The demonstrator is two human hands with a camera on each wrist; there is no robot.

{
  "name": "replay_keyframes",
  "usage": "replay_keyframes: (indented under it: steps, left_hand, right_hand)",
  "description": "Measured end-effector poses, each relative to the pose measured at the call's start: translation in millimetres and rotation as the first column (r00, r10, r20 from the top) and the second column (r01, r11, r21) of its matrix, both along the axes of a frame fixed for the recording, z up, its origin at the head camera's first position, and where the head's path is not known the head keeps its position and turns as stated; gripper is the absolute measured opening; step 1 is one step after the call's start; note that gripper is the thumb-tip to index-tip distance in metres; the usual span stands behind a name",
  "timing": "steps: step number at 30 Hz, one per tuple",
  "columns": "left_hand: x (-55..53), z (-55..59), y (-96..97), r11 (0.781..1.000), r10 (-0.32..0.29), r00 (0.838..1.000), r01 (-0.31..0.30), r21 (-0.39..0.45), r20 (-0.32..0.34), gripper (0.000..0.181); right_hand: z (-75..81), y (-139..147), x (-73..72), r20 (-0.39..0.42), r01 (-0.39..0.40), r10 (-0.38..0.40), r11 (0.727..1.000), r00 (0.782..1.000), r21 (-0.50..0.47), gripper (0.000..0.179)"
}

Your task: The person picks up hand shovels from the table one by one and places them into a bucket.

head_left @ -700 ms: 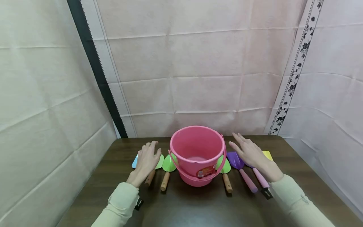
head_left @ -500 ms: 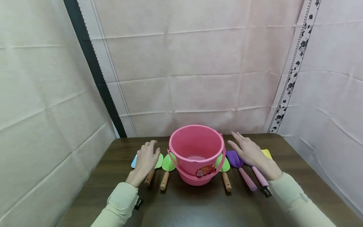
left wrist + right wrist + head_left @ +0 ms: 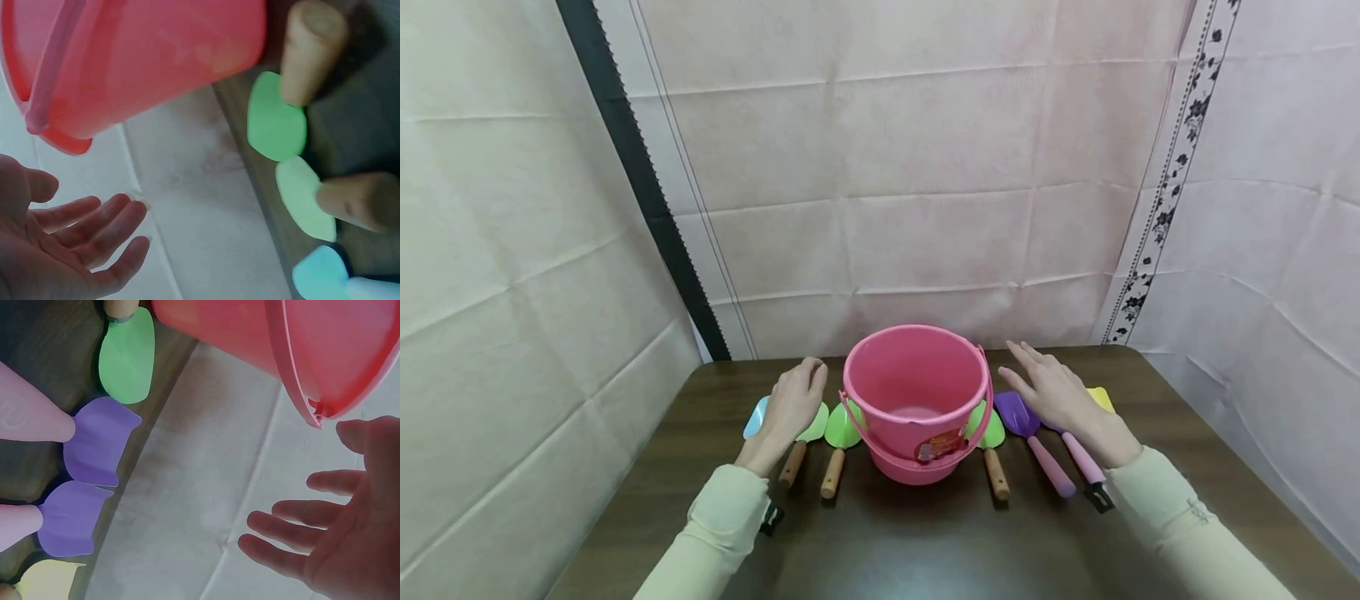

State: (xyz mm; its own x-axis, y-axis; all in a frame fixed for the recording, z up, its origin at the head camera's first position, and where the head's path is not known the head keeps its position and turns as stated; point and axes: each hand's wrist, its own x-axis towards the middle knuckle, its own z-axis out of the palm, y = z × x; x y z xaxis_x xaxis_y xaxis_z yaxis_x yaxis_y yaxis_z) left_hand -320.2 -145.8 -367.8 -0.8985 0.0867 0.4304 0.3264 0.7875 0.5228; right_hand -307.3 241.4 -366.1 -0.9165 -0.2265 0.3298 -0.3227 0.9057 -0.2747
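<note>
A pink bucket (image 3: 917, 392) with its handle hanging down in front stands at the middle of the table. To its left, my left hand (image 3: 792, 408) hovers over the toy shovels, its fingers loosely bent and holding nothing. My right hand (image 3: 1063, 400) is held to the bucket's right, fingers spread and nothing in them; the right wrist view shows the thumb near the rim. Beside the bucket on the left lie a green shovel (image 3: 842, 427), a pale green shovel (image 3: 815, 422) and a light blue shovel (image 3: 756, 417). On the right are another green shovel (image 3: 992, 429) and a purple shovel (image 3: 1017, 414).
A second purple shovel with a pink handle (image 3: 1084, 458) and a yellow shovel (image 3: 1101, 398) lie partly under the right arm. The dark wooden table (image 3: 917, 542) is bordered by pale cloth (image 3: 880, 167) at the back and both sides.
The whole scene shifts slightly up and left in the head view. My left hand moves a little toward the bucket, its fingers more bent; the right hand keeps its pose.
</note>
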Motion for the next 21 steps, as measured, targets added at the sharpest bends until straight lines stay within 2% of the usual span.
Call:
replay_keyframes:
  steps: [4,9,12,16,21]
  left_hand:
    - [-6.0,12.9,15.0,0.999,-0.036,0.999,0.036,0.029,0.007,0.035]
    - [-11.0,25.9,33.8,0.997,-0.07,0.997,0.068,0.048,0.041,0.035]
    - [-9.4,25.9,40.7,0.998,-0.055,0.996,0.053,0.026,0.074,0.034]
    - [-6.2,20.4,45.9,1.0,-0.017,0.995,0.017,0.003,0.097,0.035]
    - [-7.6,16.3,53.6,0.998,0.008,0.995,-0.013,0.057,0.101,0.035]
  right_hand:
    - [3.1,4.5,1.0,-0.061,0.003,-0.003,1.0,0.998,0.009,0.056]
    - [5.9,12.1,-0.2,-0.137,0.047,-0.041,0.998,0.99,0.035,0.045]
    - [0.6,18.0,2.0,-0.134,0.073,-0.065,0.996,0.989,0.049,0.043]
    - [-9.6,30.0,7.5,-0.094,0.104,-0.098,0.992,0.991,0.069,0.042]
    - [-15.1,58.0,10.9,-0.016,0.171,-0.17,0.982,0.985,0.083,0.044]
